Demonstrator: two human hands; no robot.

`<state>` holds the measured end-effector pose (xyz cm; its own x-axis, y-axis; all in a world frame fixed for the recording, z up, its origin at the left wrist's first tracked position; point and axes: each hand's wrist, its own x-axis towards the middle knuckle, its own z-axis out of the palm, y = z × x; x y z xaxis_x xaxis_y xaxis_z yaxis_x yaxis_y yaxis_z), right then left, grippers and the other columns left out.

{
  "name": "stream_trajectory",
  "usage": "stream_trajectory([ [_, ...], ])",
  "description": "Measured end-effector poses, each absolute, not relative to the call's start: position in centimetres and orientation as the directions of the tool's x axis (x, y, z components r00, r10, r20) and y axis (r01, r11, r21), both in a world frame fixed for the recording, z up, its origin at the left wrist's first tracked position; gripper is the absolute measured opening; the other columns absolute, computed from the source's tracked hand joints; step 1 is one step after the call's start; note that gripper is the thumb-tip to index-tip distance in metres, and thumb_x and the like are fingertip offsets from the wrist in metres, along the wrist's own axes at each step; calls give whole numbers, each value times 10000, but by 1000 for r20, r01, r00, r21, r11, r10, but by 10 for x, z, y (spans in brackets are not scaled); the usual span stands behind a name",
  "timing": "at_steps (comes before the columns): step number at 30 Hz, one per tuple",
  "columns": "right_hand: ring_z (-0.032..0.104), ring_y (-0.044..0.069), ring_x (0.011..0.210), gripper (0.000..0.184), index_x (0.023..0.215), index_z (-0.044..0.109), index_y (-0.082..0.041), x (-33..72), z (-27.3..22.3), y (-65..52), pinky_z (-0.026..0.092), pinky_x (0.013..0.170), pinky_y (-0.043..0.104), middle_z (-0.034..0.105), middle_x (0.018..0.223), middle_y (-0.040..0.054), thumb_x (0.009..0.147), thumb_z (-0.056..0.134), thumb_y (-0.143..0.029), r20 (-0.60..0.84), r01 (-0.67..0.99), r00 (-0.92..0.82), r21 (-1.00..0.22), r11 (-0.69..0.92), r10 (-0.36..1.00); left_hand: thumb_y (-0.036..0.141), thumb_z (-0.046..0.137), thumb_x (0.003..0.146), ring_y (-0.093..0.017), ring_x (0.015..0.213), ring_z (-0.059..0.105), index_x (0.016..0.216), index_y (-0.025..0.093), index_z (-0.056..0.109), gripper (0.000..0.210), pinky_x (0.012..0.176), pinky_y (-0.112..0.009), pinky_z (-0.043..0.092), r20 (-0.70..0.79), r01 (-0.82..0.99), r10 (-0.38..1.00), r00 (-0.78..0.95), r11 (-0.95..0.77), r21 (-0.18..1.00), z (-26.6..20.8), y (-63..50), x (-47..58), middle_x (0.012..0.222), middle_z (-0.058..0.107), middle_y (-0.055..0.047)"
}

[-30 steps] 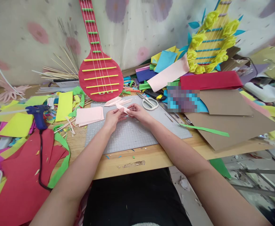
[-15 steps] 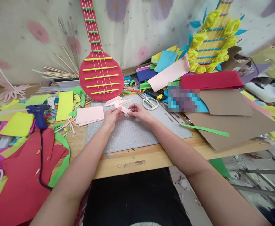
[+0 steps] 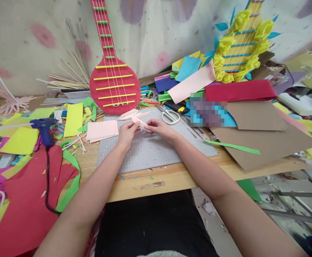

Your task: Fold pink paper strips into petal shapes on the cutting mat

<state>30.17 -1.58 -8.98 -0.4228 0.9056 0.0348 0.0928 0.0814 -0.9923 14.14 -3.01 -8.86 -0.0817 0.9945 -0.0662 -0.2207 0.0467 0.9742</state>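
Note:
Above the grey cutting mat (image 3: pixel 145 153), a folded strip of pale pink paper (image 3: pixel 142 124) is stretched between my two hands. My left hand (image 3: pixel 128 134) pinches its left part between thumb and fingers. On the other end, my right hand (image 3: pixel 159 129) grips with thumb and bent fingers. Just behind them lie more folded pink paper pieces (image 3: pixel 129 114). A small stack of pale pink paper rectangles (image 3: pixel 102 130) sits left of my left hand. White-handled scissors (image 3: pixel 171 117) rest on the mat beyond my right hand.
A red paper lute (image 3: pixel 115 85) leans at the back, a yellow flowered one (image 3: pixel 238 53) at back right. A blue glue gun (image 3: pixel 45 132) with a black cord lies on the left among paper scraps. Brown cardboard (image 3: pixel 262 146) covers the right side, beside a green strip (image 3: pixel 233 146).
My right hand has turned slightly inward, its fingers closing further over the paper strip. The strip's visible part between the hands looks shorter and its angle has shifted. Other things stay put.

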Motion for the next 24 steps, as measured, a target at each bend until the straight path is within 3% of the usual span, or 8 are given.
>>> stream_trajectory([
  [4, 319, 55, 520, 401, 632, 479, -169, 297, -94, -15, 226, 498, 227, 413, 561, -62, 652, 659, -526, 44, 167, -403, -978, 121, 914, 359, 762, 581, -168, 804, 635, 718, 143, 719, 259, 838, -297, 480, -30, -205, 998, -46, 20, 978, -90, -31, 143, 704, 692, -16],
  [10, 328, 65, 542, 462, 606, 438, -178, 292, -95, -16, 220, 522, 237, 417, 579, -52, 632, 634, -595, 45, 141, -413, -984, 112, 910, 342, 776, 550, -196, 849, 649, 772, 143, 713, 305, 860, -343, 479, -99, -300, 992, 80, 118, 947, -88, -33, 146, 782, 715, -55],
  [17, 303, 61, 519, 457, 589, 418, -183, 289, -96, -16, 212, 510, 238, 385, 546, -63, 631, 642, -579, 17, 222, -406, -968, 117, 914, 265, 786, 537, -224, 886, 651, 703, 118, 698, 238, 827, -361, 508, -144, -354, 989, -33, 123, 927, -86, -32, 147, 818, 717, -87],
  [24, 401, 71, 516, 374, 600, 471, -175, 290, -94, -16, 292, 509, 233, 490, 560, -38, 617, 684, -482, -61, 253, -406, -966, 48, 912, 267, 753, 605, -199, 897, 657, 719, 115, 681, 203, 799, -317, 526, -163, -384, 979, -125, 104, 917, -81, -29, 135, 832, 716, -85],
])
